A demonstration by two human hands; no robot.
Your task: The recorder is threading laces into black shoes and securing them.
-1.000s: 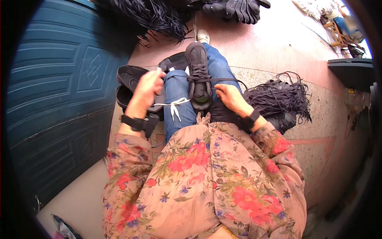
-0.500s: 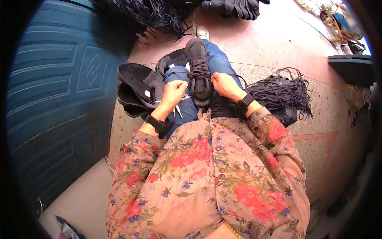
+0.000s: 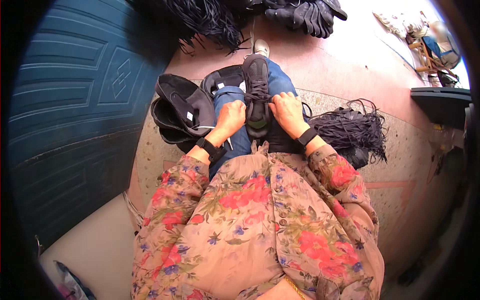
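A black lace-up shoe upper (image 3: pixel 257 82) lies lengthwise over my lap, its toe end pointing away from me. Dark shoelaces (image 3: pixel 258 96) are threaded across its front. On the left side of the shoe, my left hand (image 3: pixel 231 119) is closed, its fingertips pinching a lace close to the shoe. My right hand (image 3: pixel 289 115) is closed on the other side, thumb and finger gripping the lace at the shoe's edge. Part of a loose dark lace shows beyond the right hand's knuckles. The fingers hide the lace ends.
Several black shoe uppers (image 3: pixel 182 107) are stacked at my left knee. A heap of black laces (image 3: pixel 352 127) lies on the floor to the right. More dark laces (image 3: pixel 205 22) and a row of black shoe parts (image 3: pixel 305 17) sit ahead. A blue panelled door (image 3: pixel 75 95) stands at the left.
Both hands have come slightly closer to the shoe, with the lace between them drawn in. The whole view has shifted a little.
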